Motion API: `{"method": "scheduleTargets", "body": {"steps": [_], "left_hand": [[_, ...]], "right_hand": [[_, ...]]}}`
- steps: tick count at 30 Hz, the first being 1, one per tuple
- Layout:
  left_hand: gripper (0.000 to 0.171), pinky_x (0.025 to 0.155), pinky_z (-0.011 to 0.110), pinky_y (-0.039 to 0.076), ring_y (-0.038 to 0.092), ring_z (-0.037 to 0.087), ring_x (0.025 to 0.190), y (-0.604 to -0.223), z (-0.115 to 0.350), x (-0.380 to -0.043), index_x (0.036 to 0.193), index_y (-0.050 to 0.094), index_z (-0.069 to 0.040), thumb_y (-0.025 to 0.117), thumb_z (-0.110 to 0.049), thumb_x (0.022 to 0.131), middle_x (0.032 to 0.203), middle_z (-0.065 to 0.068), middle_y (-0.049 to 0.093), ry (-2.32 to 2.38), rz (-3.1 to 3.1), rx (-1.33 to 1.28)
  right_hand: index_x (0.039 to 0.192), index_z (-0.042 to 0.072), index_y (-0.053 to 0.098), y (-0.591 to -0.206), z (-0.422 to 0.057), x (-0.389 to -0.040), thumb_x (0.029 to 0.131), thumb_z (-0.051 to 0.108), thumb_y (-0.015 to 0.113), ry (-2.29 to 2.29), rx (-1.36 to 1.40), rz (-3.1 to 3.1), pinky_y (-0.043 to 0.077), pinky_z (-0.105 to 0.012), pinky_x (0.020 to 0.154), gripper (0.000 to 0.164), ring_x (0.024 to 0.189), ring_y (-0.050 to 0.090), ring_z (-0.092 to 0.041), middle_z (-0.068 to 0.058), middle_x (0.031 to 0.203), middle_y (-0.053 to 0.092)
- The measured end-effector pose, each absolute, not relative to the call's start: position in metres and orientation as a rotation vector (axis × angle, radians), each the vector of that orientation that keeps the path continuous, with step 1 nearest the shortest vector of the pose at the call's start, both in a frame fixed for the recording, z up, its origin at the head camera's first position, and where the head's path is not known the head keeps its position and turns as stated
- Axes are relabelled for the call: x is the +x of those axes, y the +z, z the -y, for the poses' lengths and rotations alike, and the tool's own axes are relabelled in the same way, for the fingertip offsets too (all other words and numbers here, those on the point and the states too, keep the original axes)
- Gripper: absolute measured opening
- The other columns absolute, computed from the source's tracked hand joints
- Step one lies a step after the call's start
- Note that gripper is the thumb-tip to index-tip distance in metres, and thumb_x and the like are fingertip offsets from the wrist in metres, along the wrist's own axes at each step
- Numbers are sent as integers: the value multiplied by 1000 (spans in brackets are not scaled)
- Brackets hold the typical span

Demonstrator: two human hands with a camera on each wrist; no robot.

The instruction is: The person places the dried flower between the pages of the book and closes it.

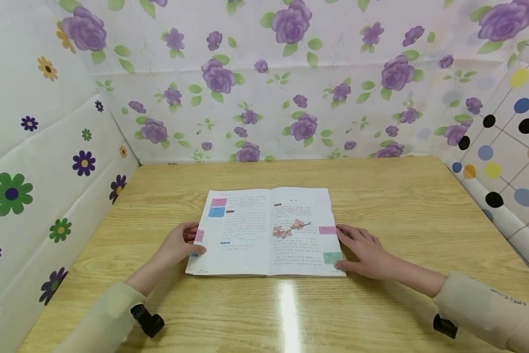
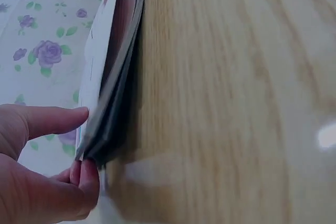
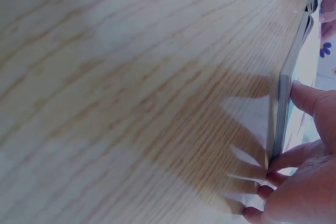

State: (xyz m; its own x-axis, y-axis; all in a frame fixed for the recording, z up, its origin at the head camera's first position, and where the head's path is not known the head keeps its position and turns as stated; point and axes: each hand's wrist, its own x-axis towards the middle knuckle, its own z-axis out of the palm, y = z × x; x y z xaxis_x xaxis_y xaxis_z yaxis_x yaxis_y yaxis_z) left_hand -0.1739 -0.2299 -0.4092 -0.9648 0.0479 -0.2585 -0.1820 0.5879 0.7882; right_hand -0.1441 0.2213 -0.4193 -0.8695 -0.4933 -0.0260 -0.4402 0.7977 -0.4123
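Note:
An open book point(image 1: 247, 260) lies on the wooden table, its printed pages facing up. A pink blossom branch is drawn on the right page, and coloured blocks line the outer margins. My left hand point(image 1: 178, 243) holds the book's left edge, thumb on the page and fingers curled at the side; in the left wrist view this thumb point(image 2: 58, 120) presses the page near the corner. At the right edge, my right hand point(image 1: 368, 252) grips the book with thumb on the lower margin. In the right wrist view its other fingers point(image 3: 291, 157) meet the book's side close to the tabletop.
The wooden table point(image 1: 388, 191) extends around the book on all sides. Behind it hangs a sheet with purple roses point(image 1: 304, 127). A flower-patterned sheet point(image 1: 35, 162) stands at the left, a dotted sheet point(image 1: 503, 142) at the right. Black wrist devices point(image 1: 147, 321) sit at both sleeves.

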Motion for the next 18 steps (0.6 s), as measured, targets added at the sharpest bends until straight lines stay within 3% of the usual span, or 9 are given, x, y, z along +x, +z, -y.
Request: {"method": "scheduleTargets", "body": {"steps": [10, 14, 18], "left_hand": [[74, 87, 21, 49, 50, 34, 123, -372, 234, -184, 147, 30, 7, 71, -6, 87, 142, 26, 42, 1414, -2530, 45], [73, 82, 17, 48, 52, 31, 116, -353, 228, -189, 147, 28, 6, 69, -5, 87, 141, 26, 43, 1418, -2529, 128], [78, 82, 22, 49, 54, 27, 105, -337, 220, -193, 151, 25, -2, 68, -3, 87, 135, 25, 48, 1369, -2558, 255]], "right_hand": [[150, -3, 36, -430, -229, -147, 88, 43, 72, -715, -730, -2836, 26, -74, 99, 85, 138, 31, -51, -23, 156, 31], [151, 1, 36, -435, -235, -149, 85, 42, 74, -783, -738, -2822, 25, -74, 99, 86, 139, 31, -51, -20, 157, 32], [151, 4, 36, -436, -238, -148, 83, 43, 76, -839, -737, -2807, 24, -73, 99, 89, 139, 31, -51, -20, 157, 33]]}}
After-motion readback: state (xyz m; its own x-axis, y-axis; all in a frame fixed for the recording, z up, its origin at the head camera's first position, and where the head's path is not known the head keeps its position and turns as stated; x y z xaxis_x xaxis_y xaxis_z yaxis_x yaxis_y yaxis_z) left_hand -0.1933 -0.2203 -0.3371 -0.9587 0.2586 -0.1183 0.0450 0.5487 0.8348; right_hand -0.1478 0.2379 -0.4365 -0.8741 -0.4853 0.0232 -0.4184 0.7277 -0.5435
